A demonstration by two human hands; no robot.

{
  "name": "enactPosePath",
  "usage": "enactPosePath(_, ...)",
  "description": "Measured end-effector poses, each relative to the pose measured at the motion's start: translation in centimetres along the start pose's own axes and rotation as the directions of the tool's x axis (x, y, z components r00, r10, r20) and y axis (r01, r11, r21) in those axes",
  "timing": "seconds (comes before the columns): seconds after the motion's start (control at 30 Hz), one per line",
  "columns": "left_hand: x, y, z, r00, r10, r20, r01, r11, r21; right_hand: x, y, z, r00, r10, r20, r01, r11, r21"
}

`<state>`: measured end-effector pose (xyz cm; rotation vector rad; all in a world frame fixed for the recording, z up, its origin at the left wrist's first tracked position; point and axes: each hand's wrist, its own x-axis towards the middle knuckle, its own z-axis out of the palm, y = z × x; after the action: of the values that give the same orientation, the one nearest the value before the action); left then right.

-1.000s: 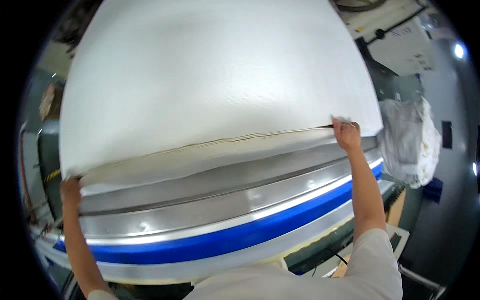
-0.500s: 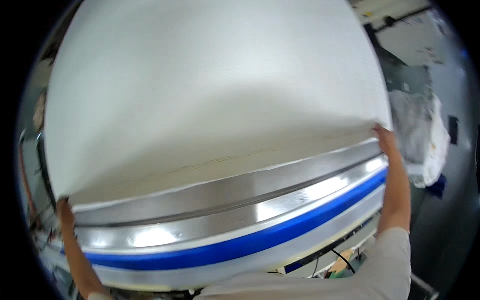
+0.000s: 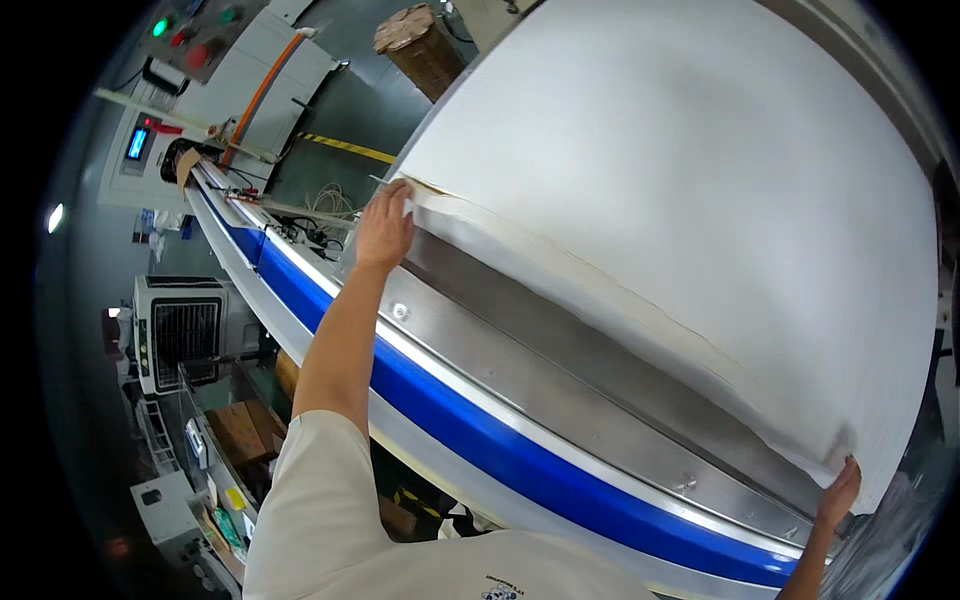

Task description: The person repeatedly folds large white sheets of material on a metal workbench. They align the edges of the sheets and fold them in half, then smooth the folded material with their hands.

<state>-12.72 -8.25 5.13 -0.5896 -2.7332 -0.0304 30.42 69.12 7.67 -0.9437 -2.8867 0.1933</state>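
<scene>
A wide white sheet (image 3: 700, 200) spreads across the work surface, its near edge bunched into a loose fold with a thin yellowish line along it. My left hand (image 3: 385, 228) holds the left corner of that near edge, fingers together. At the right corner, my right hand (image 3: 840, 492) pinches the same edge between thumb and fingers; some fingertips are hidden by the sheet. Between my arms, below the sheet's edge, lies a bare steel plate (image 3: 520, 350). Whether the sheet is cloth, paper or film I cannot tell.
A blue strip (image 3: 470, 450) runs along the machine's near side, close to my body. At the upper left are a control panel (image 3: 195, 40) with lit buttons and a brown drum-like bundle (image 3: 420, 50). An air cooler (image 3: 182, 330) and a cardboard box (image 3: 240, 432) stand left.
My view has swung to the left and tilted, bringing in the control panel and cooler. Both hands still hold the sheet's near corners.
</scene>
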Motion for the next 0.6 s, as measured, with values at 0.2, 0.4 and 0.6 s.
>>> enactPosePath(0.2, 1.3, 0.4, 0.8, 0.994, 0.094, -0.061, -0.099, 0.992, -0.082, 3.8, -21.4, 1.7, 0.911, -0.412, -0.026, 0.408, 0.89, 0.202)
enactPosePath(0.4, 0.2, -1.0, 0.4, 0.992, 0.069, -0.109, -0.074, 0.996, -0.046, 4.6, -46.3, 4.1, 0.669, -0.74, -0.07, 0.698, 0.594, 0.401)
enactPosePath(0.6, 0.7, -1.4, 1.0, 0.975, 0.111, -0.191, -0.125, 0.99, -0.064, 3.1, -65.1, 7.1, 0.647, -0.76, 0.066, 0.528, 0.509, 0.68)
